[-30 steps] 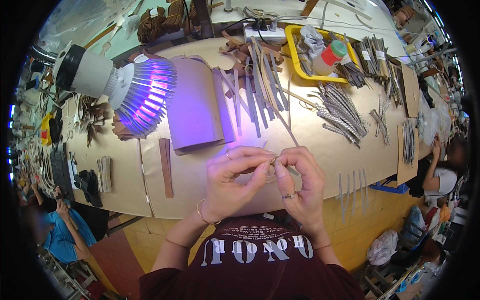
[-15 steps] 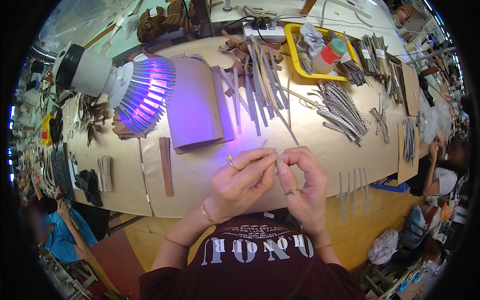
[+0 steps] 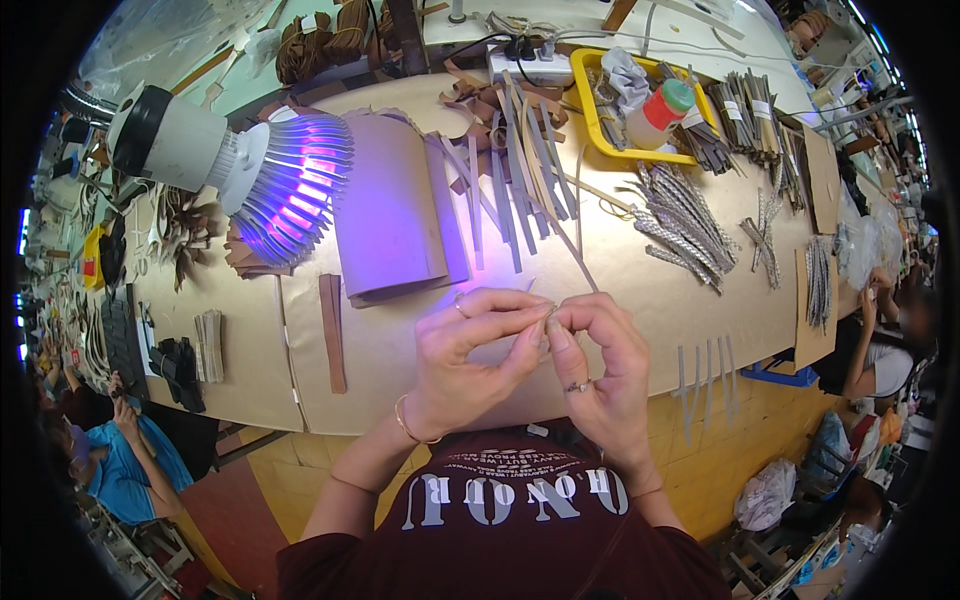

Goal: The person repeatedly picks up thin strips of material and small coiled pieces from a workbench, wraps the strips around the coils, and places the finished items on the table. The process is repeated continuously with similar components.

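Note:
Over the near edge of the table, my left hand (image 3: pixel 478 345) and my right hand (image 3: pixel 604 368) meet fingertip to fingertip. Each is pinched closed, thumb against fingers; whatever sits between the tips is too small and covered to make out. A thin brown-grey strip (image 3: pixel 573 255) runs from the pile of strips (image 3: pixel 508 190) down to just behind my right fingers; whether it is held or only passes behind them I cannot tell. Several short grey strips (image 3: pixel 709 370) hang along the table edge to the right of my right hand.
A lamp (image 3: pixel 285 185) with a finned head glows purple over a curled brown sheet (image 3: pixel 390 200). At the back right, a yellow tray (image 3: pixel 590 130) holds a bottle (image 3: pixel 660 113) with a green cap. Braided strips (image 3: pixel 690 225) lie nearer. Other people (image 3: pixel 130 460) sit at both sides.
My left hand has turned slightly, its fingers straighter and its thumb now reaching up to the fingertips. My right hand has shifted a little left; the table's contents look unchanged.

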